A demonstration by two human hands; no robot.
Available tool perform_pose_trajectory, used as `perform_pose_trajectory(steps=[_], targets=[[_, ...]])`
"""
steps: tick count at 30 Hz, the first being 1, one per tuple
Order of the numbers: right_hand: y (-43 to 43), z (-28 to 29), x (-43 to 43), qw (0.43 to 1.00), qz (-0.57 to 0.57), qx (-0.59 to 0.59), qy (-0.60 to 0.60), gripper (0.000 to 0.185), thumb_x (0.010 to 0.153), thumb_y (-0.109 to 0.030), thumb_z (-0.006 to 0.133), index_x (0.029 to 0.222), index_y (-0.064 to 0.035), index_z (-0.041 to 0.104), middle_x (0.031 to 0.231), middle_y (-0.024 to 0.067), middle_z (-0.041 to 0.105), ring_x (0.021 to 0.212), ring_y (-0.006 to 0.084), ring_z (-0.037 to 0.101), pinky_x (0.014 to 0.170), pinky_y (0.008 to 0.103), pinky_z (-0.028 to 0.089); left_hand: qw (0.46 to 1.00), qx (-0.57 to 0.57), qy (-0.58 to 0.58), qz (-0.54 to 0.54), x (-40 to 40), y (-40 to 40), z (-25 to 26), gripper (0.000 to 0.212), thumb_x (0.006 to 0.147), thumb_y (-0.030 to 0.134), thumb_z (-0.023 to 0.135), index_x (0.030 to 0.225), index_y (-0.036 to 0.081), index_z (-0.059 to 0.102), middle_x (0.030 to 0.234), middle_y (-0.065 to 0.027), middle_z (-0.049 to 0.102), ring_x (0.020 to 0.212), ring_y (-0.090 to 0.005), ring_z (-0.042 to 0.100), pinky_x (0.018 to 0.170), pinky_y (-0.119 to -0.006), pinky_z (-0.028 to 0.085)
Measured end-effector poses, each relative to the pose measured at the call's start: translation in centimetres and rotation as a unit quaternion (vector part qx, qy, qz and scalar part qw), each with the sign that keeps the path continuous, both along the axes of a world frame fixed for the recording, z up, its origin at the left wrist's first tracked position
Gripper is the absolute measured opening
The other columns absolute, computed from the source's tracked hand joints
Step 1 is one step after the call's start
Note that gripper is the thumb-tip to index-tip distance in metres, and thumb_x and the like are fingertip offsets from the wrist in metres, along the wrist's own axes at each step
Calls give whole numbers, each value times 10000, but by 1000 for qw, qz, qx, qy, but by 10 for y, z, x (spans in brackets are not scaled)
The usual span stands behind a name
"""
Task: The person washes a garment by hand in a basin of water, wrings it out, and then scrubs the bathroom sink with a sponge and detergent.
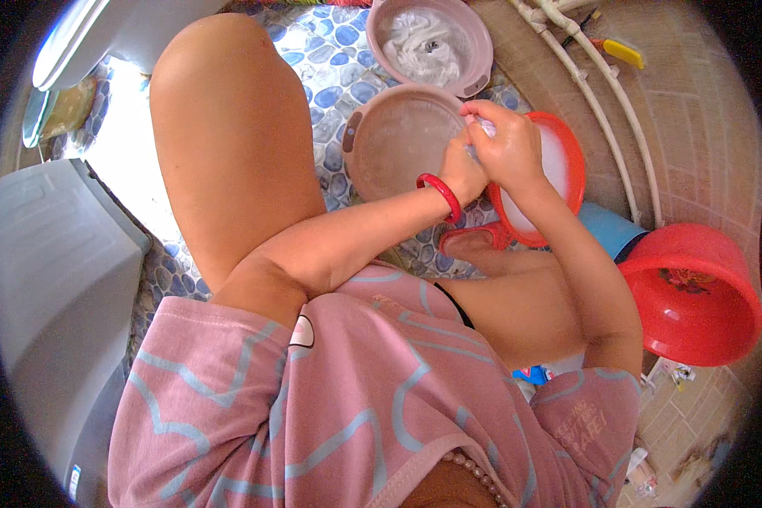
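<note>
My left hand (467, 168), with a red bangle at its wrist, is clasped against my right hand (509, 145). Both are closed on a small bunched piece of pale, wet-looking cloth (484, 127), mostly hidden by the fingers. They are above the right side of a pink plastic basin (376, 108) holding cloudy water. Just right of my hands, partly behind my right forearm, a red-orange basin (576, 149) holds white suds. Beyond the nearer pink basin, a second pink basin (481, 41) contains white cloth (422, 47) in water.
White pipes (609, 114) run along the tiled wall at right. A large red basin (692, 317) tilts beside a blue bucket (606, 225). A yellow-handled tool (623, 54) lies near the pipes. At left is a grey plastic appliance or bin (63, 254). Pebble-patterned flooring (336, 95) surrounds the basins.
</note>
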State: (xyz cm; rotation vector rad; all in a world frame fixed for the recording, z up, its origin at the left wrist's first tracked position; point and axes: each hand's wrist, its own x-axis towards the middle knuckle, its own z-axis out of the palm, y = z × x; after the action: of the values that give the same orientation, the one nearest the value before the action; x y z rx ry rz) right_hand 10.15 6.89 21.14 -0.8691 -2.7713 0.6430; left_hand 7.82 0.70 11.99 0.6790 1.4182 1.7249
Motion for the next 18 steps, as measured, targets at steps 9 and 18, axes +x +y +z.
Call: perform_pose_trajectory(steps=[9,18], targets=[[-12,-7,-6,999,-26,28,7,182,789,-185,557,895,-77,659,802,146,644,732,302,632,641,365,488,987,9,-154,49,-2,-7,12,231,790,93,632,997,54,537,903,-34,593,841,-129,560,696,-284,459],[24,57,9,990,-1,71,118,411,816,-246,578,1185,-72,527,1176,159,538,1091,298,518,939,360,386,989,-116,-67,59,-21,7,51,357,612,113,733,902,-5,561,849,-139,636,731,-213,614,631,-344,477]])
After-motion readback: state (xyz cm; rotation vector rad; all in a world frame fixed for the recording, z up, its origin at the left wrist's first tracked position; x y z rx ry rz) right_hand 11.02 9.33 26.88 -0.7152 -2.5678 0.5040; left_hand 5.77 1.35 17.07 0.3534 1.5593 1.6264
